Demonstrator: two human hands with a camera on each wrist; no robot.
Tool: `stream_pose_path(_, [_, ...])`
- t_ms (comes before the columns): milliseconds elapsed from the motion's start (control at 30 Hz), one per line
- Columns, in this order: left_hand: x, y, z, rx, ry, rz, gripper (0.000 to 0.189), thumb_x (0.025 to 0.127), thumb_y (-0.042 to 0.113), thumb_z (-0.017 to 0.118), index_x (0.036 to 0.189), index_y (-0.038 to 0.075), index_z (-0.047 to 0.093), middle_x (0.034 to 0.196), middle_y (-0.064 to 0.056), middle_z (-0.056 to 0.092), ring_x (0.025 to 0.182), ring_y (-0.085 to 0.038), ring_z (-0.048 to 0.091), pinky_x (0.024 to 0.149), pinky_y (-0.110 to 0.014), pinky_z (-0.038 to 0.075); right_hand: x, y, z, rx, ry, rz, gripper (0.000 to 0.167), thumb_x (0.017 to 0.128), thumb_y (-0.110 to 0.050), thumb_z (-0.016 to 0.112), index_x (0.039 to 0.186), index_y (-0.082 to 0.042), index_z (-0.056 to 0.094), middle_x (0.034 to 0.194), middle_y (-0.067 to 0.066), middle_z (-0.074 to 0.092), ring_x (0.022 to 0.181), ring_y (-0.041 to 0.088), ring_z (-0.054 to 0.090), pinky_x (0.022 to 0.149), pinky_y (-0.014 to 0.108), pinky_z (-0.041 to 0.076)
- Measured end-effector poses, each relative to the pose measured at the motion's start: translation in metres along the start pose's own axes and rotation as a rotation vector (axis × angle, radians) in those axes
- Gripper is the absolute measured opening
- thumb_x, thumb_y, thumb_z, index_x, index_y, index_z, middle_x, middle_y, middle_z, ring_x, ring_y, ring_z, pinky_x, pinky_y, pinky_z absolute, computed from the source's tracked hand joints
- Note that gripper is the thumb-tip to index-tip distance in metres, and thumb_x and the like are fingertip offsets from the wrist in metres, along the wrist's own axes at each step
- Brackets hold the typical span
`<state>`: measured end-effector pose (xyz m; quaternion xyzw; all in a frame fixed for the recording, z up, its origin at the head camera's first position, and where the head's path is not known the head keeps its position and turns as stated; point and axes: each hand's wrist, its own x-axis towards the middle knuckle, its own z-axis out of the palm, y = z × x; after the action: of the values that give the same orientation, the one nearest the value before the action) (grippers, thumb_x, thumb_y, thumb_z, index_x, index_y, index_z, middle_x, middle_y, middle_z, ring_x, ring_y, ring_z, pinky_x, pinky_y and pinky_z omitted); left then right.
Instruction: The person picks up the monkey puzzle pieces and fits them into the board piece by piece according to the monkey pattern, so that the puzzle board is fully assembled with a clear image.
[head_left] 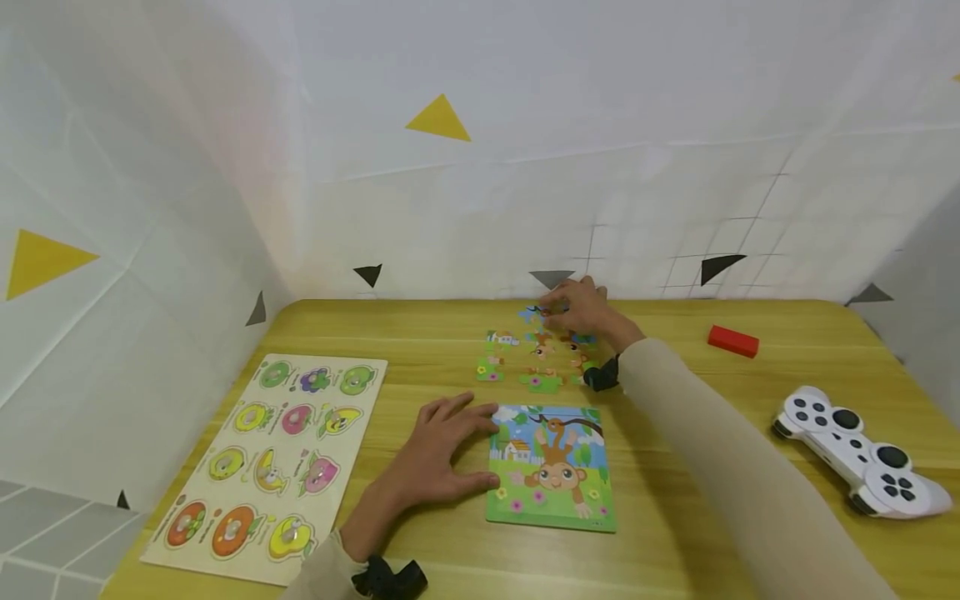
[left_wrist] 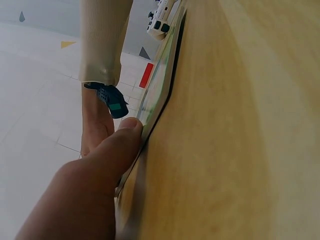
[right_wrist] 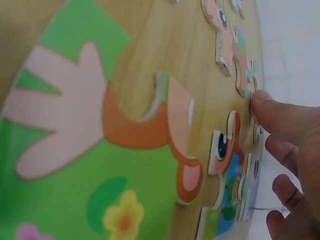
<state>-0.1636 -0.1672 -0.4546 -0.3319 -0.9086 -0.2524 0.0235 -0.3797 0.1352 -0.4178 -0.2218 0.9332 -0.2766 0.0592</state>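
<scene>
A square jigsaw puzzle board (head_left: 551, 475) with a monkey picture lies near me on the wooden table. My left hand (head_left: 442, 454) rests at its left side, fingers spread; in the left wrist view the thumb (left_wrist: 117, 145) touches the board's edge. Beyond the board, loose puzzle pieces (head_left: 543, 383) with a second monkey picture lie spaced apart in rows. My right hand (head_left: 581, 307) reaches down over the farthest row and seems to pinch a blue puzzle piece (head_left: 531, 314) with a dark branch, its grip partly hidden. In the right wrist view the thumb (right_wrist: 275, 110) meets the far pieces.
A fruit peg board (head_left: 345, 450) lies left of my left hand. On the right side of the table are a red block (head_left: 732, 341) and a white game controller (head_left: 855, 454). Behind the table hangs a white sheet (head_left: 480, 217) with coloured triangles.
</scene>
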Motion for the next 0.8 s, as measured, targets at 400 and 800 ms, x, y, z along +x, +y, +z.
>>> stream_pose_path(400, [-0.0029, 0.0039, 0.0007, 0.033, 0.005, 0.003, 0.059, 0.087, 0.069, 0.065, 0.134, 0.034, 0.059, 0.159, 0.015, 0.045, 0.156, -0.024, 0.028, 0.121, -0.054, 0.018, -0.0042, -0.0065, -0.0043, -0.005, -0.043, 0.006, 0.041, 0.096, -0.027, 0.072, 0.133, -0.01, 0.067, 0.131, 0.015, 0.061, 0.113, 0.036, 0.035, 0.091, 0.053, 0.018])
stream_pose_path(800, [-0.0039, 0.0046, -0.0011, 0.029, -0.002, -0.007, 0.06, 0.087, 0.069, 0.065, 0.134, 0.034, 0.059, 0.158, 0.014, 0.045, 0.156, -0.024, 0.027, 0.121, -0.054, 0.018, -0.0022, -0.0076, -0.003, -0.041, -0.013, -0.055, 0.04, 0.096, -0.026, 0.073, 0.132, -0.011, 0.066, 0.121, 0.015, 0.072, 0.113, 0.035, 0.044, 0.092, 0.054, 0.02])
